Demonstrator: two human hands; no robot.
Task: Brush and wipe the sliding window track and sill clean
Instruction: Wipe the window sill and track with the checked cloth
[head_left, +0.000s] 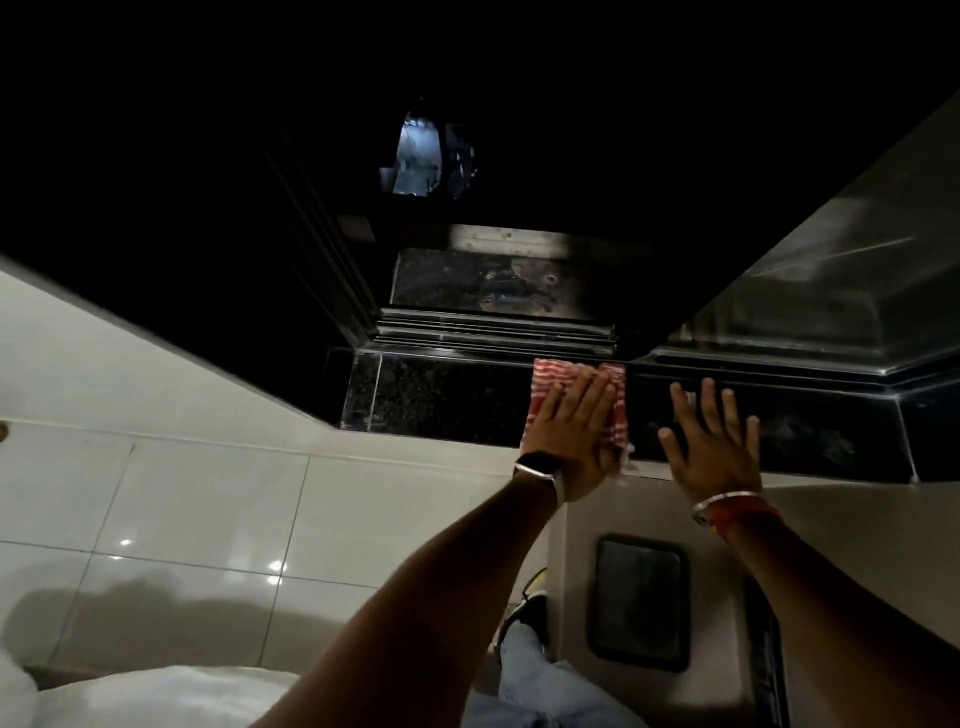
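Observation:
A red-and-white checked cloth (556, 375) lies on the black granite sill (447, 397). My left hand (574, 431) presses flat on the cloth, fingers together, a dark watch on the wrist. To its right, my right hand (714, 439) rests flat on the bare sill with its fingers spread, a metal bangle and an orange thread on the wrist. Just beyond the cloth runs the ribbed sliding window track (493, 330). Past the track a dusty, stained outer ledge (488, 283) shows in the open window.
A closed glass sash (841, 275) stands on the right, reflecting the room. White wall tiles (208, 514) lie below the sill on the left. A dark switch plate (641, 600) sits on the wall under my right arm. It is dark outside.

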